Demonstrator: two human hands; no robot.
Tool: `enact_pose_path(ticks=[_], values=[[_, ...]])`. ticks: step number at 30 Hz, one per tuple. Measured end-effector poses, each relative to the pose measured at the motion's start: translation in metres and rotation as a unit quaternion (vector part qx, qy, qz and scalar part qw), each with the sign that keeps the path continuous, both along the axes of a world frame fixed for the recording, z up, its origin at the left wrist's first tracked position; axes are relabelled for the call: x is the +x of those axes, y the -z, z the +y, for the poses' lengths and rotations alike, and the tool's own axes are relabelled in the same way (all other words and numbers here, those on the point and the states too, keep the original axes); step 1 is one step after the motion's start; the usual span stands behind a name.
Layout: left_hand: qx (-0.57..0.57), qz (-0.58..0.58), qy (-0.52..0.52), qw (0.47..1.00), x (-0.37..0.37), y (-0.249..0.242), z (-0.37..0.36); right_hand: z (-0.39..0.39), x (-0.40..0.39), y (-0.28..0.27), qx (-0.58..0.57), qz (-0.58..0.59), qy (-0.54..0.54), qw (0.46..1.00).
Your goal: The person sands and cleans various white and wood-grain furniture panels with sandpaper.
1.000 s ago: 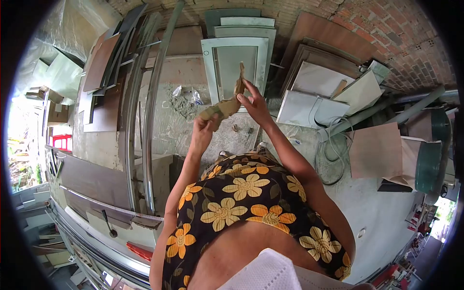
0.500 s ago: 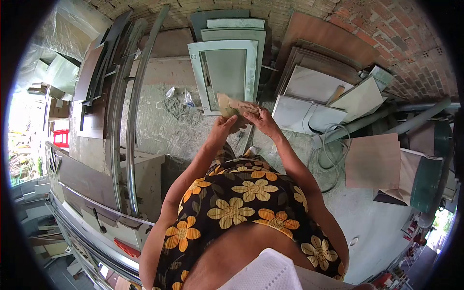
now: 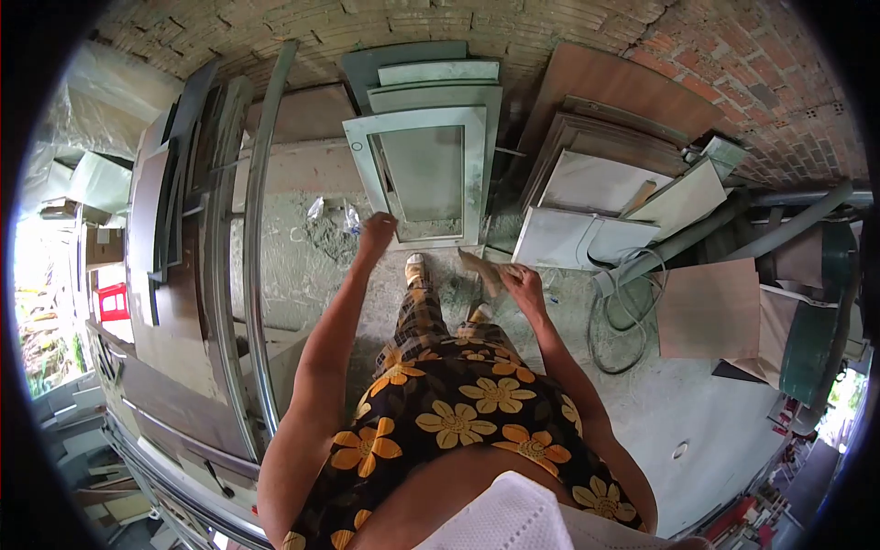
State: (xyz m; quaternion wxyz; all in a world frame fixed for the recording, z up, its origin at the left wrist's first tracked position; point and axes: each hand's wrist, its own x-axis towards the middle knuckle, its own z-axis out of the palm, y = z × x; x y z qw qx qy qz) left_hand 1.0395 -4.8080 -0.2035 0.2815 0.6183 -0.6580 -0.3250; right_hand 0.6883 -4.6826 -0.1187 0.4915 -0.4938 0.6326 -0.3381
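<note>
My right hand [image 3: 522,286] grips a thin, worn tan sheet [image 3: 482,272], which looks like folded sandpaper. The sheet hangs toward the left from my fingers, just below the door frame. Off to the left, my left hand [image 3: 377,233] overlaps the lower left side of a pale grey-green door frame [image 3: 472,179]. Its fingers are curled together, and whatever they may hold is hidden. The frame leans against other panels and has a recessed middle. My feet, one in a light shoe [image 3: 415,268], stand just in front of it.
Several white and brown boards [image 3: 587,170] lean by the brick wall at right. A coiled hose [image 3: 600,339] and a brown board [image 3: 708,307] lie nearer. Long metal bars [image 3: 255,275] and dark panels [image 3: 151,211] stand at left. Small plastic bags [image 3: 352,218] lie on rubble.
My hands have moved apart. The left has let go of the tan sheet and moved left; the right has lowered with the sheet. The view has tilted slightly upward.
</note>
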Motion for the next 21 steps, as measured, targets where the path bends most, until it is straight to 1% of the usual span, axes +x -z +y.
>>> enact_pose_path(ticks=[1, 2, 3, 4, 6, 9, 12, 15, 17, 21], values=[[-0.052, -0.031, -0.013, 0.998, 0.014, 0.006, -0.021, 0.001, 0.004, 0.000, 0.027, 0.023, 0.005, 0.999], [-0.126, -0.065, 0.003, 0.990, 0.036, 0.032, -0.048, 0.002, 0.008, -0.001, 0.054, 0.047, 0.009, 0.997], [-0.026, -0.041, -0.095, 0.994, 0.026, -0.020, -0.063, 0.001, 0.012, -0.003, 0.079, 0.072, 0.012, 0.994], [-0.051, -0.049, -0.110, 0.991, 0.043, 0.002, -0.089, 0.002, 0.016, 0.008, 0.113, 0.053, 0.026, 0.992], [-0.024, -0.055, -0.135, 0.989, 0.055, -0.011, -0.130, 0.009, 0.022, 0.052, 0.122, 0.023, 0.025, 0.992], [-0.033, -0.067, -0.159, 0.984, 0.070, -0.009, -0.188, 0.003, 0.044, 0.069, 0.127, 0.029, 0.001, 0.991], [0.011, -0.116, -0.163, 0.980, 0.078, -0.002, -0.231, -0.009, 0.062, 0.083, 0.141, 0.008, -0.025, 0.990], [0.022, -0.150, -0.133, 0.979, 0.082, 0.011, -0.261, -0.024, 0.074, 0.086, 0.114, 0.084, -0.044, 0.989], [0.064, -0.187, -0.111, 0.974, 0.080, 0.014, -0.274, -0.031, 0.082, 0.085, 0.118, 0.082, -0.008, 0.990], [0.125, -0.248, -0.053, 0.959, 0.084, 0.027, -0.297, -0.047, 0.083, 0.075, 0.126, 0.111, 0.004, 0.986]])
